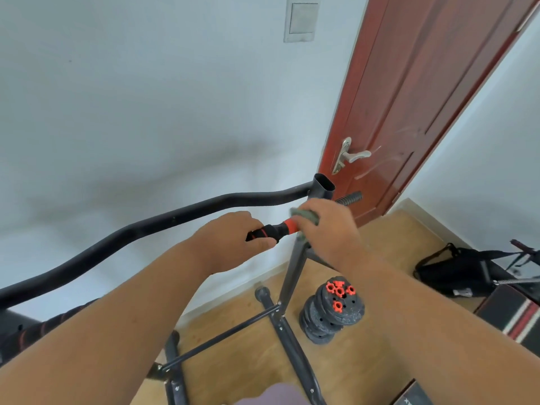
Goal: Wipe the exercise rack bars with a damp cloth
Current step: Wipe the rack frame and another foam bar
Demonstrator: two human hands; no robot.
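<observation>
Left hand (233, 238) grips the black foam handle with orange collar (274, 229); just right of that grip, right hand (327, 226) clutches a grey-green damp cloth (305, 214) around the black steel rack upright (295, 264).

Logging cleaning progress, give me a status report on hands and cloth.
Left hand grips black-and-red foam handle. Right hand holds grey-green cloth around that handle. Nothing in the way.
</observation>
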